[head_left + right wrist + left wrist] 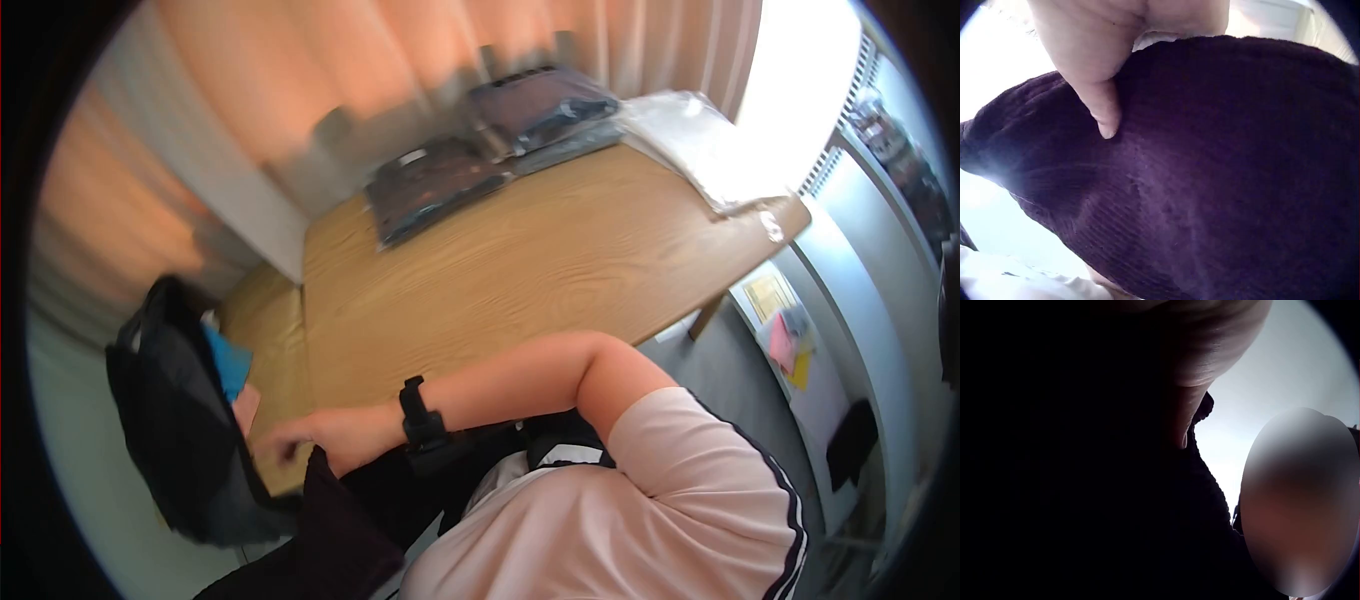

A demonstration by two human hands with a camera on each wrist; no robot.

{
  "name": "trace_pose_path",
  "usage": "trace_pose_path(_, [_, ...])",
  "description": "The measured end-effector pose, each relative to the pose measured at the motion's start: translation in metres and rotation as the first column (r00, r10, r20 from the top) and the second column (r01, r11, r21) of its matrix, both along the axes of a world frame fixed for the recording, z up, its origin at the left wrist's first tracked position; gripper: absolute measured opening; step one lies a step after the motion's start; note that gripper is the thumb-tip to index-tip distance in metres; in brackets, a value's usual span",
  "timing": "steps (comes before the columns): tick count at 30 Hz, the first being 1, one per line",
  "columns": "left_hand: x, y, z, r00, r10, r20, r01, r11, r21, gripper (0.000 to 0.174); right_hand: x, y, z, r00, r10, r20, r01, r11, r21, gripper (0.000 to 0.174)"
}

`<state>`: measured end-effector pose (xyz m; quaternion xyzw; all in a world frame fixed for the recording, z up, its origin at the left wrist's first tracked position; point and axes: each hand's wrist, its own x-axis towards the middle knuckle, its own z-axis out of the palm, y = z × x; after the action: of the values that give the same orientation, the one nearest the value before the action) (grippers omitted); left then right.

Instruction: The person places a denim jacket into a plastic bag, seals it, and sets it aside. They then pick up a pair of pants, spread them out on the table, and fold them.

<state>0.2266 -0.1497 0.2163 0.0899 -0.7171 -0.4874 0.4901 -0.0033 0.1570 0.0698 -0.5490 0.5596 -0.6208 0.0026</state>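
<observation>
Right wrist view showed the right hand [1104, 56] gripping a purple knit garment [1210, 175], thumb [1105, 115] pressed on top so the cloth would not slip, near the black bag [180, 440] beside the worktop [520, 270]. About the left hand [1210, 337], I could not tell.

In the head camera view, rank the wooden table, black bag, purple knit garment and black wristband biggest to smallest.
1. wooden table
2. black bag
3. purple knit garment, partly out of frame, so its rank against the bag is unsure
4. black wristband
</observation>
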Motion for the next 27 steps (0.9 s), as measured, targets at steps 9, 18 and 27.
trace_pose_path(9, [0.061,-0.069,-0.006,0.989,-0.094,-0.114,0.132,0.904,0.407,0.054,-0.013,-0.086,0.08,0.886,0.139,0.441,-0.177,0.983,0.047,0.023])
trace_pose_path(18, [0.045,-0.056,-0.042,0.994,-0.049,-0.098,0.084,0.915,0.396,0.032,0.006,-0.147,0.064,0.949,0.094,0.302,-0.169,0.957,0.234,0.038])
trace_pose_path(27, [0.04,-0.052,-0.055,0.986,-0.158,-0.057,0.167,0.901,0.4,0.025,-0.002,-0.13,0.061,0.764,0.275,0.584,-0.513,0.807,0.292,0.051])
